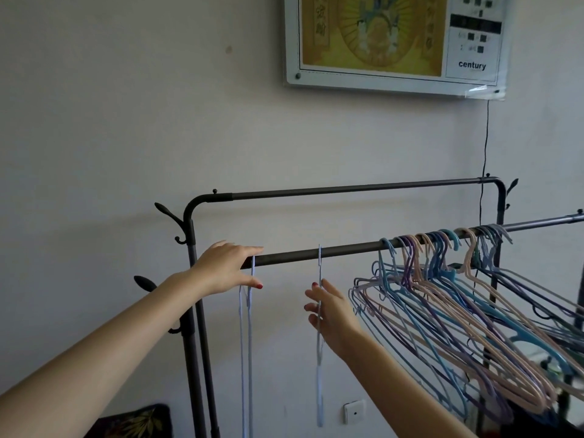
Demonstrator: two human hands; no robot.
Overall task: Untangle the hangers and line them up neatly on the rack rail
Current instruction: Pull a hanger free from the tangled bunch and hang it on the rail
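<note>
A dark rack rail (pixel 347 249) runs across the middle of the head view. Two pale lilac hangers hang from it edge-on. The left hanger (pixel 248 343) hangs by my left hand (pixel 226 270), which rests on the rail's left end with thumb and fingers around the hanger's neck. My right hand (pixel 331 314) pinches the neck of the second hanger (pixel 319 374) just below its hook. A tangled bunch of blue, purple, beige and lilac hangers (pixel 458 311) crowds the rail to the right, their bodies splayed and overlapping.
A higher rack bar (pixel 363 187) runs behind, with coat hooks (pixel 170 213) on the left post. A framed picture (pixel 395 42) hangs on the wall, its cable dropping to the rack. A wall socket (pixel 354 411) and a patterned cushion (pixel 136 422) sit low.
</note>
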